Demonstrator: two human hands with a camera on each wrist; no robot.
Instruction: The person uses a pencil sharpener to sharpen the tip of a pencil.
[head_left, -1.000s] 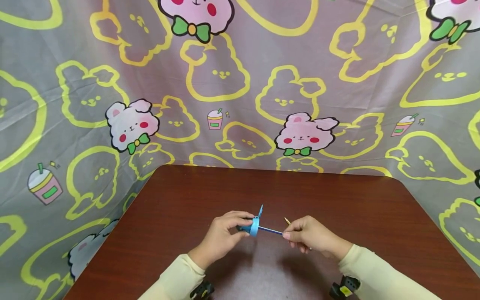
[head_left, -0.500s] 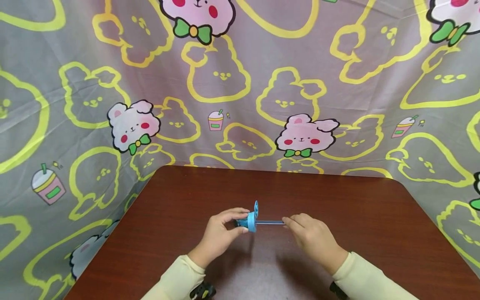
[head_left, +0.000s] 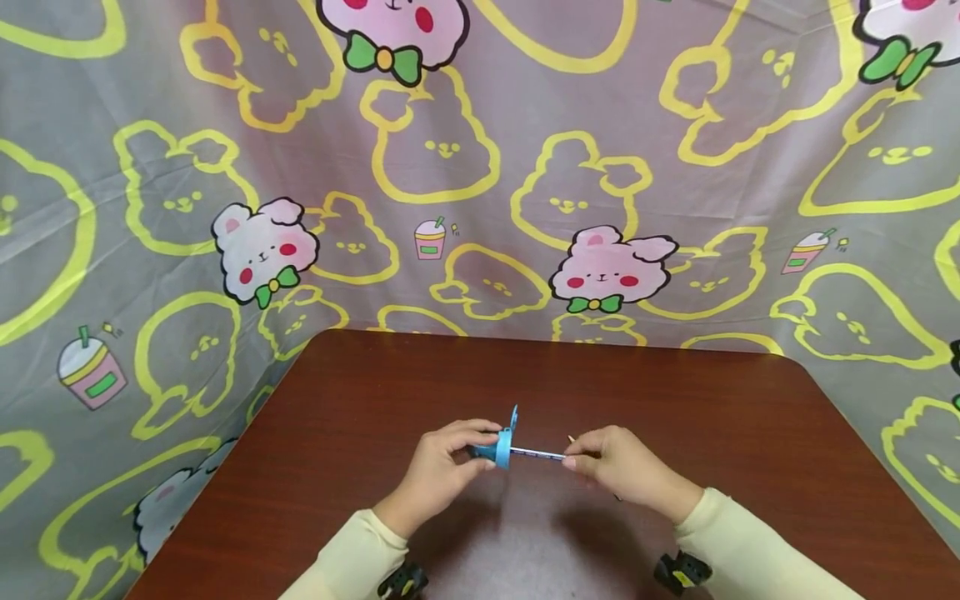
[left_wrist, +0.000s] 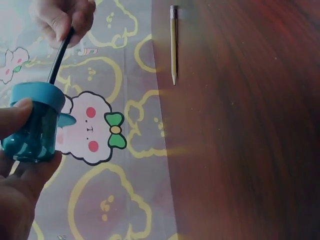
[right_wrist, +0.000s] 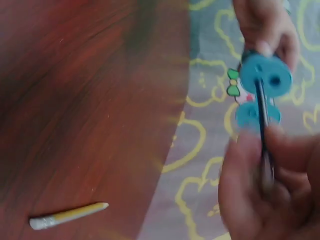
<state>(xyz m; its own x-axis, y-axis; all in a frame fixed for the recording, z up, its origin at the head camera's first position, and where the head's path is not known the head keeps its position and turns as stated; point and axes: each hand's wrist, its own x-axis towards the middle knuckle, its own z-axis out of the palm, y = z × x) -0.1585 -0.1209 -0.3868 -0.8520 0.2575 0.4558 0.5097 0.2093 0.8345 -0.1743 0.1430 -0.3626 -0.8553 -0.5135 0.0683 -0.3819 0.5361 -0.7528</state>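
Note:
My left hand point(head_left: 438, 471) grips a blue pencil sharpener point(head_left: 491, 452) with a see-through body point(left_wrist: 37, 132), held sideways above the table. Its round lid point(right_wrist: 247, 116) hangs flipped away from the top, which has two holes of different size. The thumb and fingers of my right hand point(head_left: 626, 467) pinch a dark striped pencil point(head_left: 536, 453). That pencil point(right_wrist: 261, 105) runs straight into one hole of the sharpener, so its tip is hidden. In the right wrist view the fingers are blurred.
A yellow pencil point(left_wrist: 173, 47) with a white end lies on the dark brown table point(head_left: 375, 383); in the head view my right hand covers most of it. Patterned cloth point(head_left: 480, 167) hangs along the table's back and sides.
My right hand rolls over, back up half a second ago, then returns to nearly its earlier pose, still pinching the pencil. The sharpener shifts slightly left from a second ago.

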